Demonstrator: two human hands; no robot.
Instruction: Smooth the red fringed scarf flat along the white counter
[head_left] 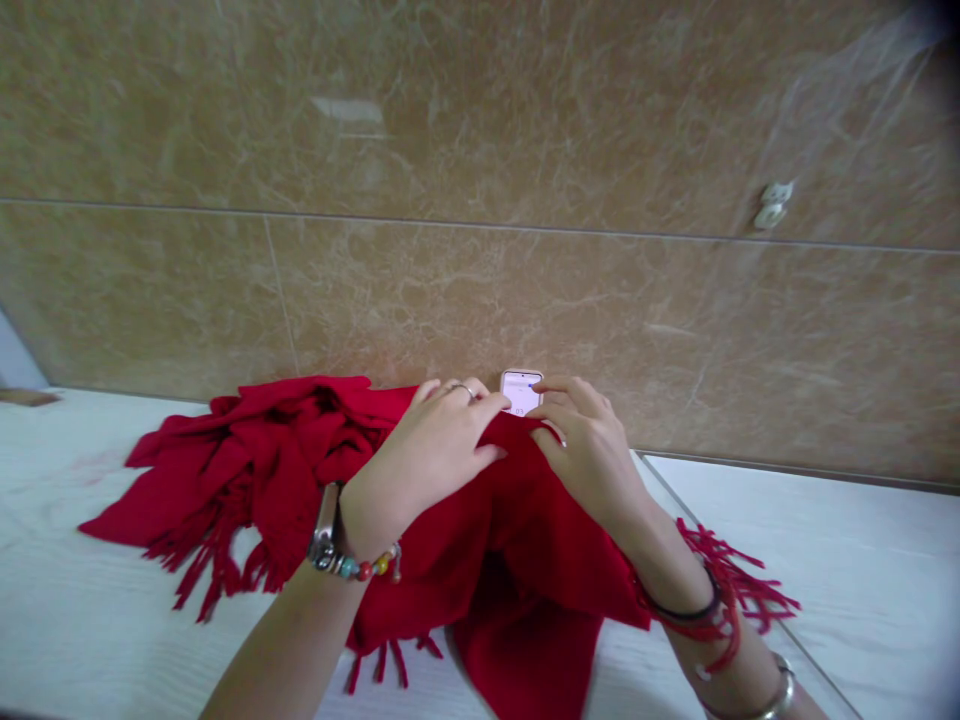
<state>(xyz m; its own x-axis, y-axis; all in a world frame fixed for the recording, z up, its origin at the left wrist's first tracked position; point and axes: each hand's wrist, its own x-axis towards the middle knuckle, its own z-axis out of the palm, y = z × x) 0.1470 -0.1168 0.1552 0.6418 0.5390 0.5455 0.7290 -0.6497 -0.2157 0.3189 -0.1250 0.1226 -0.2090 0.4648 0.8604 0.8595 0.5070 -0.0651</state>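
Observation:
A red fringed scarf (450, 560) lies bunched over the white wood-grain surface and hangs toward me in the middle. My left hand (420, 460) rests over its upper edge, fingers curled into the cloth and thumb to the right. Opposite it, my right hand (592, 450) pinches the cloth between thumb and fingers. Just behind both hands, a phone (522, 390) with a lit screen leans near the wall, its lower part hidden by the scarf. The right fingertips overlap the phone's edge in view; I cannot tell whether they touch it.
A brown marbled tile wall (412, 290) rises behind the white surface (795, 530). A small pale figure (773, 205) is on the wall at the upper right. A brown strip (26, 397) lies at the far left. More crumpled red cloth (255, 450) with fringe spreads leftward.

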